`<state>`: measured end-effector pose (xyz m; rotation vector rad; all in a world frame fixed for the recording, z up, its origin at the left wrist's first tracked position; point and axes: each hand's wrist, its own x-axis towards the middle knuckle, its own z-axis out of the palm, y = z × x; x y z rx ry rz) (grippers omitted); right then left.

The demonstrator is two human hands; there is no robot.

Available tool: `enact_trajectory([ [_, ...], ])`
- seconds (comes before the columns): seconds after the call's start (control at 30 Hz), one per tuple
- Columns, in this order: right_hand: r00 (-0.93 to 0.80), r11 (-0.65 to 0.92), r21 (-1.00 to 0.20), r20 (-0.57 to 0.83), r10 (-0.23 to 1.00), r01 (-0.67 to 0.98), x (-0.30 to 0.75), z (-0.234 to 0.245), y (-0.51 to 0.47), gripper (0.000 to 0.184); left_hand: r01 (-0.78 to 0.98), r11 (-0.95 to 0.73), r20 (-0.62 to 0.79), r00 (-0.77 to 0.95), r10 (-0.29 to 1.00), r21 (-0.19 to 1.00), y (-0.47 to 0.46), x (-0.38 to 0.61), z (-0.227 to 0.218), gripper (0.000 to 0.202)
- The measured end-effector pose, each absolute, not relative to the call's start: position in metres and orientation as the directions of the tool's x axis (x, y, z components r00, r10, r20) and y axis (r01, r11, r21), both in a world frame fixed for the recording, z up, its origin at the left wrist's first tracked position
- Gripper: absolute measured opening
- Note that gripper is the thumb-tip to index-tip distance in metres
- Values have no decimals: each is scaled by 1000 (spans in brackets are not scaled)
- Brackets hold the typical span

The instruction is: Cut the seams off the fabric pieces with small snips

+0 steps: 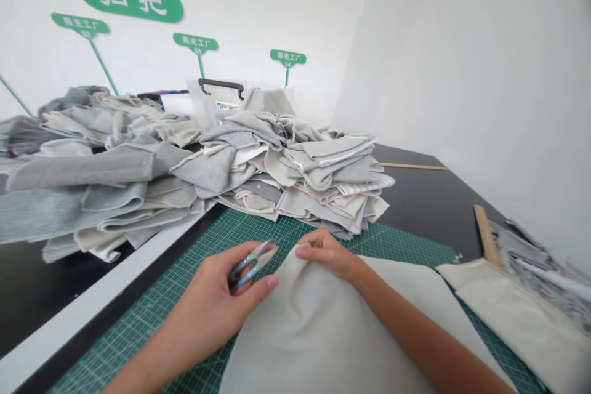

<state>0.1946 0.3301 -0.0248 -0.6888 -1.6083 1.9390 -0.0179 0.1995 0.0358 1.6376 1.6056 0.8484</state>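
Thread snips (249, 266) with light blue handles lie in my left hand (221, 286), which is closed around them, their blades pointing up and to the right. My right hand (329, 253) pinches the raised top edge of a pale grey cloth (332, 326). The snips' tips are just left of that pinched edge, apart from my right fingers. Below my hands the cloth spreads over a green cutting mat (184, 283) with a white grid, its lower part running out of view.
Behind the mat stand piles of folded grey cloths (295, 166), more of them to the left (106, 178). A clear plastic box (203, 104) with a black handle is behind them. At right are a wooden ruler (487, 237) and a cream cloth (521, 314).
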Motion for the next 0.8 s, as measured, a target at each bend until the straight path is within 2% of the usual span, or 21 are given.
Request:
enact_trajectory([
  [0.17, -654, -78, -995, -16, 756, -66, 198, -11, 321, 25, 582, -197, 114, 177, 978, 789, 222, -19, 33, 41],
  [0.27, -611, -46, -997, 1, 791, -61, 201, -3, 312, 23, 610, -267, 138, 251, 958, 746, 233, -17, 37, 44],
  [0.4, -585, -59, -996, -4, 811, -74, 203, -2, 302, 23, 623, -354, 145, 361, 921, 698, 243, -14, 49, 32],
  [0.57, -602, -120, -987, -34, 798, -104, 205, -13, 300, 28, 686, -523, 76, 568, 819, 507, 248, -12, 50, 35],
  [0.7, -606, -186, -975, -77, 792, -119, 208, -22, 301, 27, 747, -525, 85, 542, 836, 409, 244, -15, 36, 40],
  [0.8, -616, -252, -961, -128, 778, -117, 208, -26, 300, 26, 765, -553, 166, 529, 832, 331, 238, -19, 25, 45],
])
